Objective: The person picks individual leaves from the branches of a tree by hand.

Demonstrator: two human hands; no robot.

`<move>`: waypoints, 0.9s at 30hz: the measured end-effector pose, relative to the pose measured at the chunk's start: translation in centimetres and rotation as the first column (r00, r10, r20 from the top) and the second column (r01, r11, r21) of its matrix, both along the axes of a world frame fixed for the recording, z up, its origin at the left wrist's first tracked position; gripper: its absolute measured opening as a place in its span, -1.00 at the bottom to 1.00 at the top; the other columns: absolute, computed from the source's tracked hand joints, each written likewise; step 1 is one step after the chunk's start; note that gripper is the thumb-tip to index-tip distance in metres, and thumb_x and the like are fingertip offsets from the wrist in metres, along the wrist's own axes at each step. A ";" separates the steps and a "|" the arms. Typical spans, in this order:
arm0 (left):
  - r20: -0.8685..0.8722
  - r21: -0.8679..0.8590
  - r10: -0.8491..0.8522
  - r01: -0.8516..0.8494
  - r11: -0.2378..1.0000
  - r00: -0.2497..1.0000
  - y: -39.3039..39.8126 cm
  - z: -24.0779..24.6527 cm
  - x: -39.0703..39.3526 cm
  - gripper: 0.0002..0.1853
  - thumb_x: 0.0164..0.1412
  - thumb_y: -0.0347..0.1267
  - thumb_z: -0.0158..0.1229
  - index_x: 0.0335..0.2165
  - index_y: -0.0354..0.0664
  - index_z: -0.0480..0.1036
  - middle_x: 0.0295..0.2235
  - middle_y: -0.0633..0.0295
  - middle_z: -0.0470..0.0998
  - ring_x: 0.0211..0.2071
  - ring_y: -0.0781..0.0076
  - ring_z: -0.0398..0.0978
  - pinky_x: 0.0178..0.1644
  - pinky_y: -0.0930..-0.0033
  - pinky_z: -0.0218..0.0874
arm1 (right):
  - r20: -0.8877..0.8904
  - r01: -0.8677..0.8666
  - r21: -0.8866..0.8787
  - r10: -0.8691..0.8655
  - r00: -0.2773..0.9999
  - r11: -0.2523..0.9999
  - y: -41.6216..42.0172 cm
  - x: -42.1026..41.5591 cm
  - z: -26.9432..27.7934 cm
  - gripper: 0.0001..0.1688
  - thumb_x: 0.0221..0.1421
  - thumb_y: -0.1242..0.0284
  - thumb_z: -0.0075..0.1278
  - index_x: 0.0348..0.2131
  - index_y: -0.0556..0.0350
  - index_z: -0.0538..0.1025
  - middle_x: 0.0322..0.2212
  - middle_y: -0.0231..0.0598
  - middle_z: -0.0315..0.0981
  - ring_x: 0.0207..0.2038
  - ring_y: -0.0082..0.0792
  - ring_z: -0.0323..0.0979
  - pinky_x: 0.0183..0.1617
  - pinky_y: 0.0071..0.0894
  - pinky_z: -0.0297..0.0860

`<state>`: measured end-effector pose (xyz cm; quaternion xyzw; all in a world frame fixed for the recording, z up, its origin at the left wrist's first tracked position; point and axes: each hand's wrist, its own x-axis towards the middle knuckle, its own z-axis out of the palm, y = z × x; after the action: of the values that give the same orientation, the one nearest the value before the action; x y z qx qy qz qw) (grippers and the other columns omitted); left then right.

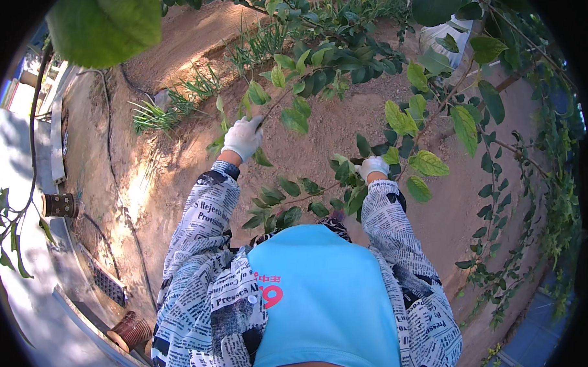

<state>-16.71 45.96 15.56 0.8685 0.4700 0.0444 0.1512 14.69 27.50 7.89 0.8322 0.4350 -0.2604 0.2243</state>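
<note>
My left hand (244, 136), in a white glove, is closed around the end of a leafy branch, with leaves on both sides of it. A dark piece shows at its fingertips; whether it is bark or a tool I cannot tell. Further right and nearer my body, my right hand (372, 167), gloved in white too, has its fingers closed among the leaves of a lower leafy branch (318, 192). What lies inside its fingers is hidden by the glove and foliage. Yellow-green leaves (428, 163) hang just right of it.
Clumps of green grass-like plants (158, 113) grow beyond my left hand. A black hose (111, 156) runs along the soil at left. Brown pots (129, 331) stand near the pavement edge. Hanging branches (491, 196) fill the right side, and a large leaf (104, 27) is close overhead.
</note>
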 end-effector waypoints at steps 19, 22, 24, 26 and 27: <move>0.070 -0.084 0.003 0.003 0.997 0.998 -1.5 -1.6 0.4 -0.70 0.11 -0.14 -0.04 -0.28 -0.02 0.47 -0.38 0.03 0.49 -0.28 0.03 0.44 -0.20 0.09 0.26 | 0.330 0.301 -0.387 -0.174 0.928 0.871 -11.3 11.4 -9.1 -0.54 0.05 0.18 -0.09 -0.04 -0.15 0.44 0.05 -0.39 0.26 0.11 -0.19 0.18 0.13 0.11 0.03; 0.063 -0.135 0.087 -0.078 0.988 0.994 -2.8 -0.1 1.7 -0.66 0.08 -0.10 0.01 -0.29 -0.09 0.44 -0.35 0.03 0.48 -0.26 0.03 0.44 -0.17 0.13 0.25 | 0.311 0.318 -0.377 -0.205 0.928 0.870 -11.4 12.9 -6.9 -0.54 0.06 0.18 -0.09 -0.05 -0.14 0.44 0.04 -0.36 0.27 0.10 -0.18 0.19 0.13 0.10 0.04; 0.044 -0.076 0.149 -0.146 0.986 0.988 -3.6 0.1 2.6 -0.63 0.07 -0.09 0.04 -0.25 -0.10 0.41 -0.32 0.02 0.47 -0.24 0.04 0.43 -0.16 0.14 0.25 | 0.316 0.338 -0.364 -0.226 0.921 0.868 -12.5 14.3 -5.8 -0.54 0.06 0.18 -0.09 -0.05 -0.14 0.44 0.04 -0.35 0.27 0.09 -0.18 0.19 0.13 0.09 0.04; 0.017 -0.051 0.194 -0.193 0.980 0.981 -3.7 0.5 2.9 -0.58 0.05 -0.09 0.08 -0.19 -0.12 0.35 -0.27 0.01 0.45 -0.20 0.05 0.41 -0.14 0.16 0.24 | 0.317 0.351 -0.354 -0.242 0.917 0.867 -14.1 15.6 -5.4 -0.54 0.06 0.18 -0.10 -0.05 -0.13 0.44 0.03 -0.33 0.28 0.09 -0.18 0.20 0.13 0.08 0.05; 0.052 -0.008 0.183 -0.182 0.983 0.982 -3.6 0.0 2.7 -0.58 0.05 -0.09 0.08 -0.19 -0.11 0.35 -0.27 0.02 0.46 -0.21 0.05 0.41 -0.14 0.16 0.24 | 0.313 0.351 -0.349 -0.245 0.917 0.869 -14.7 16.1 -5.4 -0.54 0.06 0.18 -0.10 -0.05 -0.13 0.44 0.03 -0.33 0.28 0.08 -0.18 0.20 0.13 0.08 0.05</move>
<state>-14.05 42.36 15.59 0.8200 0.5435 0.0803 0.1603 30.74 12.83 2.50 0.8532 0.2048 -0.2642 0.4004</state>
